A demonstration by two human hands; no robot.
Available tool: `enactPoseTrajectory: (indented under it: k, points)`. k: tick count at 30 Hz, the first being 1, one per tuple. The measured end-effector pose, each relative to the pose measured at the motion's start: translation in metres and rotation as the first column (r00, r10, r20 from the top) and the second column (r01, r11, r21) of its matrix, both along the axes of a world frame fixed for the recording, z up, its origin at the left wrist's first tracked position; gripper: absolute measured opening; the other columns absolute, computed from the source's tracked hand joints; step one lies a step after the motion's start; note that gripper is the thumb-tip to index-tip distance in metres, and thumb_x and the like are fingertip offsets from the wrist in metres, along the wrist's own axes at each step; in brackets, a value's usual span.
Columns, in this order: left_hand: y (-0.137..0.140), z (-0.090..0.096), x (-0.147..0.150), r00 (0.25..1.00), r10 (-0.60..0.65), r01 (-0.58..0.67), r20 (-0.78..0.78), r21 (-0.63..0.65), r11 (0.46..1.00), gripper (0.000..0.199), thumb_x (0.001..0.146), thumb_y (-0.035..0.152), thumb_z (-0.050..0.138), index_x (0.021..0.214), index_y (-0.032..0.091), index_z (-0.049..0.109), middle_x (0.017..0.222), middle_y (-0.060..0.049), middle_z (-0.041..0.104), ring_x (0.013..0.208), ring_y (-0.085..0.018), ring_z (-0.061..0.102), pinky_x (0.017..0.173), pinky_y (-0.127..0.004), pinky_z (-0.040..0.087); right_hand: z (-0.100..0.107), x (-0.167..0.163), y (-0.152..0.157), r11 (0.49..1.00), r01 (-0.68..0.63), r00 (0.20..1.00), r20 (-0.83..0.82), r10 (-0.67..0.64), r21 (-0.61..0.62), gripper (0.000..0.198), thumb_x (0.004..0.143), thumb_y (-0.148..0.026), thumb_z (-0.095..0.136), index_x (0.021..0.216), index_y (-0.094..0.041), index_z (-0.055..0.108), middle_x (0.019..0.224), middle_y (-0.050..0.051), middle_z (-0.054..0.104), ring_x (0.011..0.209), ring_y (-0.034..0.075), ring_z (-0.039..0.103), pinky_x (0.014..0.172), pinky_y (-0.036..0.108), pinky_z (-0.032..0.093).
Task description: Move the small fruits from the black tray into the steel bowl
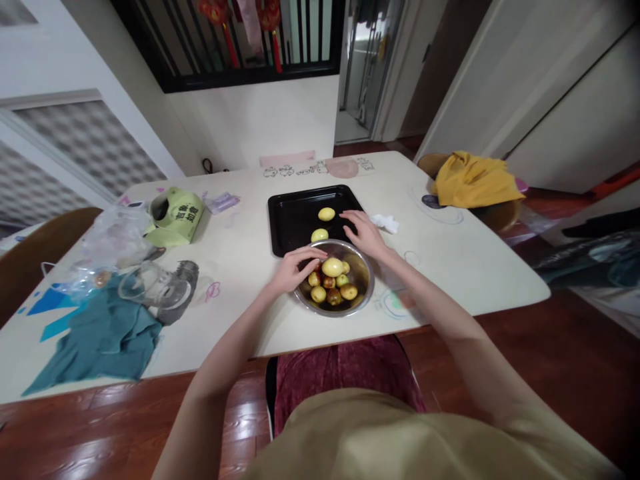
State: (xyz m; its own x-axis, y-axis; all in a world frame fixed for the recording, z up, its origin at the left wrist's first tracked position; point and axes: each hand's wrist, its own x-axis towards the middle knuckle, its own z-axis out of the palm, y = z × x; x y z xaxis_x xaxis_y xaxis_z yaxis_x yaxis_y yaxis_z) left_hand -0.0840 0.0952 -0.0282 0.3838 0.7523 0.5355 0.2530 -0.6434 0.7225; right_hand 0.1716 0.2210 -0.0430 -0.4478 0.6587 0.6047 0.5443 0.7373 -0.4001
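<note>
A steel bowl (369, 288) near the table's front edge holds several yellow-green fruits with brown patches, which look like fresh jujubes (349, 291). One larger pale yellow fruit (333, 267) lies on top. My left hand (296, 268) is at the bowl's left rim, fingers stretched over it and apart from the thumb, gripping nothing I can see. Behind the bowl lies a black baking tray (295, 217). On it are two yellow fruits, one farther back (327, 214) and one close to the bowl (319, 235). My right hand (364, 233) hovers by the tray's right edge, fingers apart, nothing in it.
A crumpled white tissue (385, 223) lies right of the tray. On the left are a green paper bag (179, 215), clear plastic bags (117, 233), a clear glass jar (155, 285) and a teal cloth (107, 333). Yellow cloth (473, 180) covers a chair at right.
</note>
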Motion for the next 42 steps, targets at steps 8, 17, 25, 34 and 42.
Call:
enactPoseTrajectory:
  k: [8, 17, 25, 34, 42]
  points:
    - [-0.004, 0.004, -0.001, 0.999, -0.016, 0.016, -0.040, -0.007, 1.000, 0.030, 0.109, 0.034, 0.055, 0.112, 0.019, 0.081, 0.117, -0.013, 0.080, 0.113, -0.026, 0.075, 0.103, -0.043, 0.059, -0.012, -0.040, 0.069, 0.994, -0.028, 0.940, 0.335, 0.061, -0.103, 0.054, 0.096, -0.016, 0.057, 0.150, -0.021, 0.057, 0.151, 0.014, 0.058, 0.133, 0.032, 0.059, 0.115, 0.054, 0.053]
    - [-0.004, 0.002, -0.001, 0.999, -0.017, 0.016, -0.039, -0.017, 1.000, 0.033, 0.110, 0.035, 0.052, 0.110, 0.018, 0.081, 0.115, -0.013, 0.080, 0.111, -0.026, 0.076, 0.102, -0.042, 0.060, -0.009, -0.047, 0.068, 0.994, 0.074, 0.942, 0.334, -0.042, -0.084, 0.042, 0.090, -0.015, 0.065, 0.132, -0.021, 0.062, 0.129, 0.014, 0.062, 0.116, 0.032, 0.063, 0.092, 0.044, 0.060]
    - [-0.005, -0.001, -0.001, 1.000, 0.029, -0.030, 0.011, 0.012, 0.999, 0.036, 0.111, 0.036, 0.050, 0.107, 0.017, 0.081, 0.113, -0.013, 0.080, 0.109, -0.025, 0.075, 0.100, -0.043, 0.058, 0.014, -0.021, 0.020, 0.999, 0.045, 0.996, 0.079, -0.043, -0.015, 0.040, 0.090, -0.019, 0.063, 0.129, -0.023, 0.060, 0.124, 0.012, 0.060, 0.117, 0.032, 0.062, 0.099, 0.046, 0.058]
    - [-0.001, -0.007, -0.001, 0.996, 0.057, -0.060, 0.065, 0.045, 0.997, 0.038, 0.111, 0.040, 0.051, 0.105, 0.017, 0.081, 0.110, -0.013, 0.080, 0.106, -0.025, 0.075, 0.098, -0.043, 0.058, 0.046, 0.003, -0.124, 0.995, -0.101, 0.994, -0.038, 0.101, 0.014, 0.039, 0.098, -0.024, 0.063, 0.136, -0.028, 0.060, 0.127, 0.010, 0.061, 0.119, 0.030, 0.065, 0.101, 0.047, 0.059]
    - [-0.002, -0.005, -0.001, 0.994, 0.084, -0.086, 0.070, 0.029, 0.996, 0.040, 0.111, 0.043, 0.050, 0.105, 0.018, 0.081, 0.110, -0.012, 0.080, 0.107, -0.024, 0.074, 0.099, -0.043, 0.058, 0.024, 0.006, -0.174, 0.983, -0.178, 0.983, 0.039, 0.179, -0.036, 0.052, 0.097, -0.018, 0.064, 0.146, -0.034, 0.057, 0.131, 0.012, 0.065, 0.120, 0.032, 0.068, 0.098, 0.050, 0.064]
